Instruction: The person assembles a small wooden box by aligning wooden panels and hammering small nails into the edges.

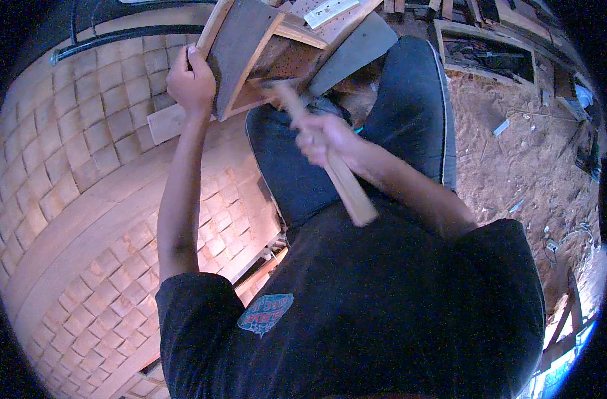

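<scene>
Sawdust floor [516, 159] at three o'clock; left hand [192, 83] grips wooden frame [243, 50] at eleven, right hand [327, 139] clenches blurred wooden handle [347, 186] centrally.

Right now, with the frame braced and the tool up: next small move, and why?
Probably a short downward stroke of the wooden handle onto the wooden frame. The right hand grips the handle, blurred and raised near the frame; the left hand clamps the frame's left edge, fingers close to the strike zone, so keep it small.
</scene>
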